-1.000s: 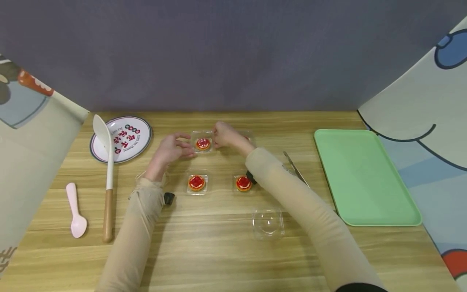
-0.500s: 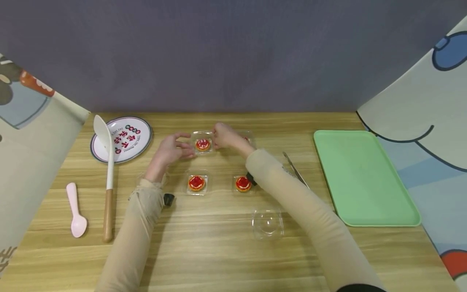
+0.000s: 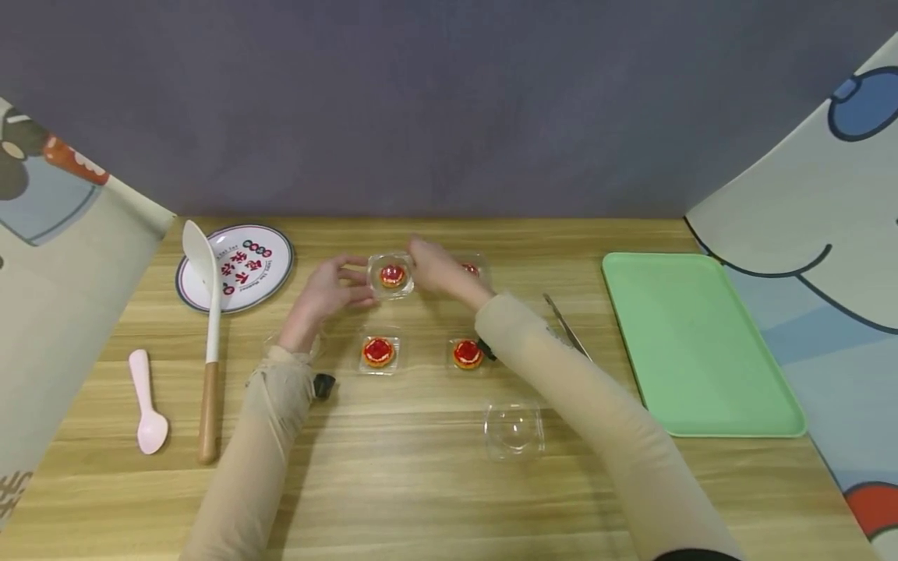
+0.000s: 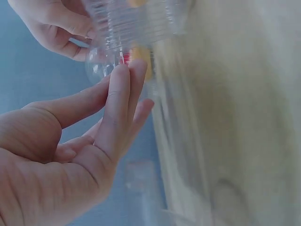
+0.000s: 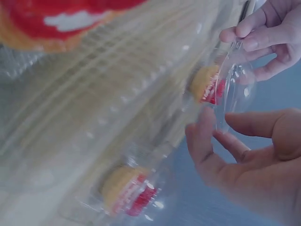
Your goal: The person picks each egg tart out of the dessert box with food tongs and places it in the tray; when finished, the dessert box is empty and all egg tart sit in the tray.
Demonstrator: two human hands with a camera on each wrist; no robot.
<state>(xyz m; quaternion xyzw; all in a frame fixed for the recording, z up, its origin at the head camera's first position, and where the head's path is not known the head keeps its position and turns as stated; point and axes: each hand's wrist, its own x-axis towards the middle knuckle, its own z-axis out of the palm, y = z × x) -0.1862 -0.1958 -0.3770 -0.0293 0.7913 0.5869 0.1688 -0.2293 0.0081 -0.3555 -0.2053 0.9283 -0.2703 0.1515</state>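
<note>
In the head view, a clear plastic box (image 3: 391, 291) with a small red-topped tart (image 3: 393, 274) in it is between the hands at the back of the table. The left hand (image 3: 330, 287) holds the box's left edge, thumb and fingertips close together in the left wrist view. At its right edge, the right hand (image 3: 438, 266) pinches the plastic; the right wrist view shows its thumb and fingers about the rim near the domed lid (image 5: 242, 82). A second boxed tart (image 3: 471, 269) lies partly behind the right hand. Two more tarts in clear boxes (image 3: 379, 353) (image 3: 468, 354) sit nearer.
A separate clear domed piece (image 3: 514, 428) lies at front centre-right. Metal tongs (image 3: 567, 326) lie partly behind the right sleeve. A green tray (image 3: 701, 343) is at right. On the left are a patterned plate (image 3: 245, 273), a long-handled ladle (image 3: 210, 343) across it, and a pink spoon (image 3: 145, 401).
The box between the hands has shifted and tilted slightly, and its clear dome now surrounds the tart. The right hand has turned a little; the left hand has barely moved.
</note>
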